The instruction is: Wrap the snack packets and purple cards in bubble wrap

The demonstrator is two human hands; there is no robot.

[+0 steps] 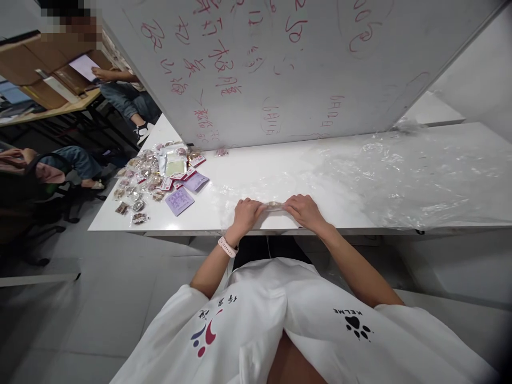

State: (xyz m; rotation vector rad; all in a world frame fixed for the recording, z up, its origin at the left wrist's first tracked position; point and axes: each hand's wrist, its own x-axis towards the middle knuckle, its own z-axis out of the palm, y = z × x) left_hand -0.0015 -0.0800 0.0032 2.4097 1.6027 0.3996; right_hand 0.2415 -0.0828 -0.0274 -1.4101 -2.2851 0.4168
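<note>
My left hand [247, 214], with a pink band on its wrist, is closed at the near edge of the white table. My right hand [304, 212] is closed a short way to the right of it. Between them stretches a small roll of clear plastic film [274, 205], its ends pinched in my fingers. Something pale brownish shows inside the roll, too small to make out. Loose film [228, 194] spreads over the tabletop around and beyond my hands.
Crumpled clear film [424, 176] covers the table's right side. Small packaged items [150, 170] and purple packets [180, 201] are heaped on the left. A whiteboard [260, 80] with red writing stands at the back. One person [124, 96] sits beyond the left end; another's legs [76, 162] show nearer.
</note>
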